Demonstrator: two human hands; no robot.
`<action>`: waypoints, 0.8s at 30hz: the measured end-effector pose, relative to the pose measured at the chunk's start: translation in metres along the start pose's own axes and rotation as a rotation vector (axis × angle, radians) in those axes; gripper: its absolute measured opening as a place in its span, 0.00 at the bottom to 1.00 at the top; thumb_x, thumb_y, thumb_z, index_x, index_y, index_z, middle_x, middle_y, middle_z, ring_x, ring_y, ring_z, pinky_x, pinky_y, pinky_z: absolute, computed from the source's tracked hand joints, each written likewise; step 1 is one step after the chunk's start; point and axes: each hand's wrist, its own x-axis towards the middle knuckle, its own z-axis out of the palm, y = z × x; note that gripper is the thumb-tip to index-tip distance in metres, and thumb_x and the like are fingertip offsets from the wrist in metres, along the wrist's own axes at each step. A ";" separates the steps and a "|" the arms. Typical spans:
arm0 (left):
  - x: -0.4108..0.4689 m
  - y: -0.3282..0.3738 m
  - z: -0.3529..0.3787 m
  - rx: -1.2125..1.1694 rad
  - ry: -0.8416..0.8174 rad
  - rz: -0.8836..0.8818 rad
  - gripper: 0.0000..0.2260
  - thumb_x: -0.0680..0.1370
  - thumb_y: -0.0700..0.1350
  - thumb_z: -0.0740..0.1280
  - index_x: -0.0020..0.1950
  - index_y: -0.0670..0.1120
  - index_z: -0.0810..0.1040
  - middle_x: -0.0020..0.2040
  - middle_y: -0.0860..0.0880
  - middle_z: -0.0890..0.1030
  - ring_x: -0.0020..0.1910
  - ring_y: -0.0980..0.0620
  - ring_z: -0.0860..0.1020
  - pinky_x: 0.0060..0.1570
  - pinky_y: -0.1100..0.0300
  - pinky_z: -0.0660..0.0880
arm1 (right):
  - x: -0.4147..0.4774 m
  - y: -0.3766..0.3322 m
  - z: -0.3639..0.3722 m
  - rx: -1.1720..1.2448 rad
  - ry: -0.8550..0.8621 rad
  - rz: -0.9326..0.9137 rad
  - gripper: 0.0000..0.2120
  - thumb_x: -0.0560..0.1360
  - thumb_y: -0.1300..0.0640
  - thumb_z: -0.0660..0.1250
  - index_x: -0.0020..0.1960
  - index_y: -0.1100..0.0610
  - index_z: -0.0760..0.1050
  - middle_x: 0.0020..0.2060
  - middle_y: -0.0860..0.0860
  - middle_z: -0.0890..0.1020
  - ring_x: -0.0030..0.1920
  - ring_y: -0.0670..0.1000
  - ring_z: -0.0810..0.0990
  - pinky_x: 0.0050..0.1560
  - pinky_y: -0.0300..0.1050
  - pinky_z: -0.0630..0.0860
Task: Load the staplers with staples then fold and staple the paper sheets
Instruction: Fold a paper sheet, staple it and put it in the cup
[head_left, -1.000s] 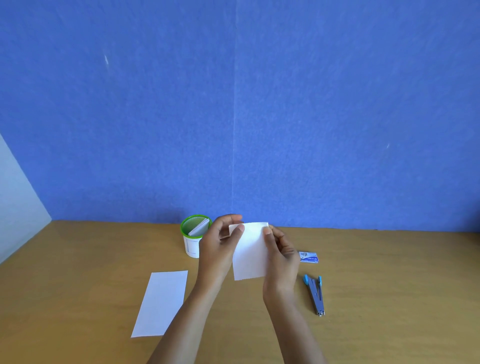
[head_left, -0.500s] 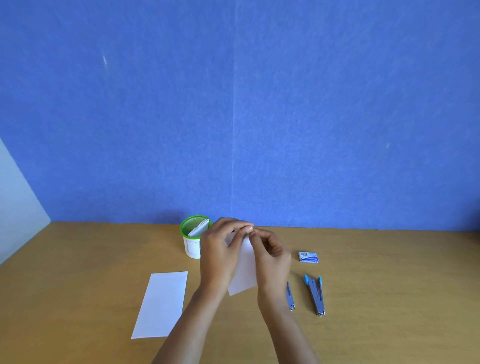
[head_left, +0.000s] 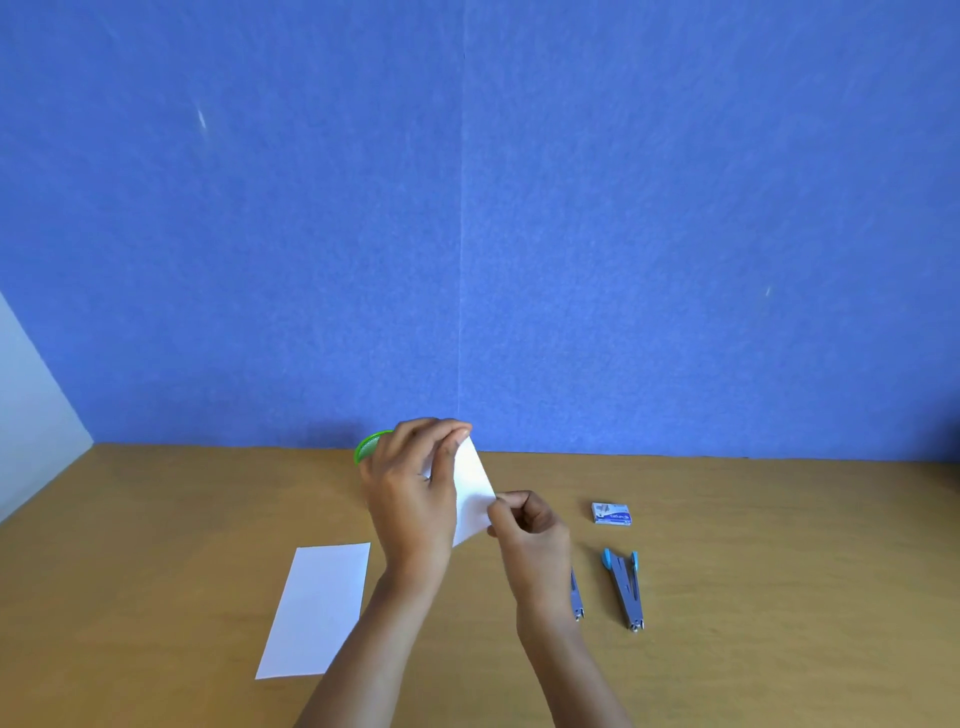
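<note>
Now folded narrower than before, the white paper sheet (head_left: 475, 491) is pinched by the left grip (head_left: 410, 499) and the right grip (head_left: 535, 530) for creasing.

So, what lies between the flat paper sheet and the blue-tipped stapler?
Head view: the left forearm and right forearm cross there, and a second stapler lies partly hidden behind the right wrist.

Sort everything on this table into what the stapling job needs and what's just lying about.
For the job: paper pinched by left hand and right hand; flat sheet; stapler; second stapler, partly hidden; staple box.
Lying about: green-rimmed cup.
</note>
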 end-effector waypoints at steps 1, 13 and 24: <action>-0.001 -0.001 0.000 0.005 0.008 -0.003 0.04 0.74 0.41 0.69 0.43 0.47 0.83 0.41 0.56 0.80 0.41 0.56 0.78 0.45 0.45 0.75 | 0.000 0.002 -0.001 -0.017 0.000 0.005 0.06 0.69 0.61 0.66 0.34 0.57 0.77 0.29 0.46 0.78 0.33 0.45 0.73 0.35 0.37 0.69; 0.010 -0.004 -0.006 -0.170 -0.051 -0.204 0.06 0.74 0.42 0.69 0.42 0.53 0.81 0.41 0.62 0.81 0.47 0.59 0.80 0.47 0.69 0.73 | 0.009 0.006 -0.018 0.137 -0.005 0.011 0.07 0.77 0.53 0.65 0.47 0.55 0.80 0.43 0.45 0.84 0.47 0.45 0.82 0.51 0.38 0.74; -0.014 0.003 0.001 -0.145 -0.323 -0.146 0.06 0.74 0.41 0.69 0.49 0.50 0.78 0.49 0.59 0.80 0.52 0.64 0.75 0.52 0.73 0.68 | -0.001 -0.021 0.003 -0.031 0.190 -0.321 0.10 0.74 0.61 0.68 0.53 0.49 0.75 0.38 0.43 0.84 0.40 0.37 0.81 0.37 0.27 0.71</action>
